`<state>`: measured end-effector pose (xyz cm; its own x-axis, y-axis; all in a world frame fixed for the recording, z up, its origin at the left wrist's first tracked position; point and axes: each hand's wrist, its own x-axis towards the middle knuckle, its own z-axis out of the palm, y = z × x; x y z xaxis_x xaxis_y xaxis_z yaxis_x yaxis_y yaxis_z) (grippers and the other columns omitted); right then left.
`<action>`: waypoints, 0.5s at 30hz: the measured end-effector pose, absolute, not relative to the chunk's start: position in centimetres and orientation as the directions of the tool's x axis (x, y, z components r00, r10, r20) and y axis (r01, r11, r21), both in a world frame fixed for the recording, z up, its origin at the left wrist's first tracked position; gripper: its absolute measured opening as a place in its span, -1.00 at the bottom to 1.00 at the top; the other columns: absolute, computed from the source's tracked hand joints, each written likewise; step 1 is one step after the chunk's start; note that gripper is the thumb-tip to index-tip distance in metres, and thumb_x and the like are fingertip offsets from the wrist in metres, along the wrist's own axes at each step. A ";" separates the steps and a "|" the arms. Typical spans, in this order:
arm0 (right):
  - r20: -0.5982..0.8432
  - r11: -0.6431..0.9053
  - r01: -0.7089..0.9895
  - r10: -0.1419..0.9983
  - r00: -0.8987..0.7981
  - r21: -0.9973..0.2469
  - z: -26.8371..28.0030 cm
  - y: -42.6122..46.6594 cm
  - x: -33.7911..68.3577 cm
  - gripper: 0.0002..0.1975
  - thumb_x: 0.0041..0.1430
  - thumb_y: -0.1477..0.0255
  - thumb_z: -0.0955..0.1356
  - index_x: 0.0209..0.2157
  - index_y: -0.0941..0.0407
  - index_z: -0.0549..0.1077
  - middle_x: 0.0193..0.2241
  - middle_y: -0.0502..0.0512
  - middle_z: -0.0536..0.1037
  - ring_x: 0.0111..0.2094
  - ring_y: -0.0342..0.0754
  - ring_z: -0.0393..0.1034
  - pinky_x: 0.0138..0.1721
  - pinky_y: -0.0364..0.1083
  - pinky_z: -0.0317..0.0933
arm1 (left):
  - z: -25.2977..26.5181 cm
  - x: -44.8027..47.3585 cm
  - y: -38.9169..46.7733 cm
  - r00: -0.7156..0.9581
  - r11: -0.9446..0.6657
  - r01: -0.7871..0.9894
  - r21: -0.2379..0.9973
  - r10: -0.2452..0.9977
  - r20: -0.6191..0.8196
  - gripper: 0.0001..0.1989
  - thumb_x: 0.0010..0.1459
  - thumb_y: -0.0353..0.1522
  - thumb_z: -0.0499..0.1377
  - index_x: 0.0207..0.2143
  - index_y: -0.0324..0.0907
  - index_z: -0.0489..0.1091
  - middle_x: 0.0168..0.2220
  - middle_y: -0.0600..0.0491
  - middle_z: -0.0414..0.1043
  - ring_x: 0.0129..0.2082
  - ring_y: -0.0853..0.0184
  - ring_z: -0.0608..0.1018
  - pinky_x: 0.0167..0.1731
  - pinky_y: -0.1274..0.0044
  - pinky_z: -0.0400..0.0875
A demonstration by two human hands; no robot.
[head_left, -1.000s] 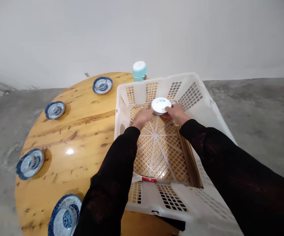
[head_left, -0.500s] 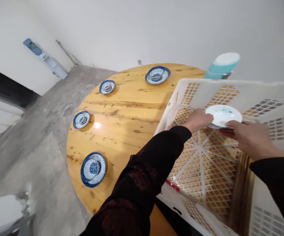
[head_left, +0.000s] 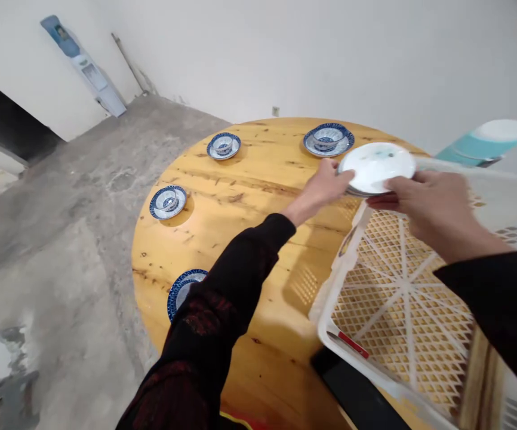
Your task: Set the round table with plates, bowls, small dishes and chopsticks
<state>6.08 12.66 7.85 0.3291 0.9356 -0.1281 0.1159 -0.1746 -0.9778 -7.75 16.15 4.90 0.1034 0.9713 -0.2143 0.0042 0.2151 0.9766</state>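
Observation:
Both hands grip a small stack of white plates (head_left: 377,167) with a faint greenish pattern, above the far left rim of the white plastic basket (head_left: 337,298). My left hand (head_left: 328,182) pinches the left edge, thumb on top. My right hand (head_left: 437,203) clasps the near right edge, with its fingers underneath. The plates' layered rims show below the top one, but their count is unclear. Just beyond my left hand, a blue-and-white plate (head_left: 348,142) carries a clear glass bowl (head_left: 325,140).
More blue-patterned plates with bowls stand around the round wooden table (head_left: 240,221); my left sleeve partly covers the nearest plate (head_left: 180,292). Inside the basket are a red strip (head_left: 353,344) and brown sticks (head_left: 480,376). A black flat object (head_left: 357,388) lies beside it. Behind stands a turquoise-and-white cylinder (head_left: 482,143).
My hands have lifted the white plates from inside the basket up and left to its rim. The camera view has shifted, and my left sleeve now overlaps the nearest blue-and-white plate.

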 end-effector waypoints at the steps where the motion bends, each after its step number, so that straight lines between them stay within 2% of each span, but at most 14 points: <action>1: -0.162 -0.208 0.128 0.940 0.302 -0.970 7.3 13.1 4.0 -0.82 0.15 0.75 0.34 -0.41 0.22 0.47 -0.57 0.09 0.50 -0.62 -0.15 0.46 -0.58 -0.22 0.45 | 4.7 -10.0 15.8 0.090 0.244 0.026 0.969 0.965 -0.246 -0.72 0.35 -0.32 0.18 0.07 -0.11 0.26 0.07 -0.16 0.49 -0.01 0.18 0.61 -0.16 0.46 0.58; 5: -0.351 -0.386 0.210 0.917 0.188 -0.898 3.5 14.7 -3.3 -0.81 0.24 0.73 0.31 -0.41 0.24 0.44 -0.61 0.12 0.49 -0.60 -0.10 0.46 -0.54 -0.17 0.43 | 2.0 -17.7 14.6 -0.002 0.348 0.048 0.936 0.938 -0.348 -0.73 0.33 -0.43 0.13 0.06 -0.17 0.25 0.23 -0.22 0.39 0.10 0.20 0.56 -0.11 0.50 0.56; 9: -0.526 -0.551 0.230 0.834 0.165 -0.802 -0.8 15.4 -8.3 -0.83 0.18 0.75 0.35 -0.38 0.22 0.45 -0.60 0.11 0.50 -0.57 -0.05 0.48 -0.52 -0.14 0.45 | -2.5 -22.3 14.2 -0.057 0.458 0.053 0.888 0.889 -0.455 -0.67 0.28 -0.48 0.14 0.09 -0.22 0.26 0.20 -0.24 0.41 0.04 0.22 0.59 -0.12 0.49 0.57; 12: -0.592 -0.620 0.218 0.784 0.185 -0.754 -3.4 15.5 -10.4 -0.82 0.13 0.78 0.36 -0.33 0.23 0.45 -0.62 0.06 0.47 -0.60 -0.05 0.47 -0.57 -0.14 0.43 | -5.5 -24.0 14.3 -0.073 0.529 0.072 0.846 0.848 -0.524 -0.63 0.26 -0.48 0.14 0.12 -0.26 0.27 0.15 -0.25 0.46 -0.01 0.22 0.61 -0.16 0.48 0.58; 15: -0.613 -0.646 0.196 0.763 0.204 -0.738 -5.1 15.8 -11.4 -0.80 0.14 0.79 0.34 -0.30 0.23 0.43 -0.62 0.04 0.47 -0.59 -0.04 0.48 -0.58 -0.14 0.44 | -7.6 -24.8 14.7 -0.087 0.534 0.090 0.841 0.845 -0.527 -0.60 0.25 -0.46 0.16 0.14 -0.25 0.30 0.12 -0.23 0.50 -0.03 0.22 0.61 -0.14 0.47 0.57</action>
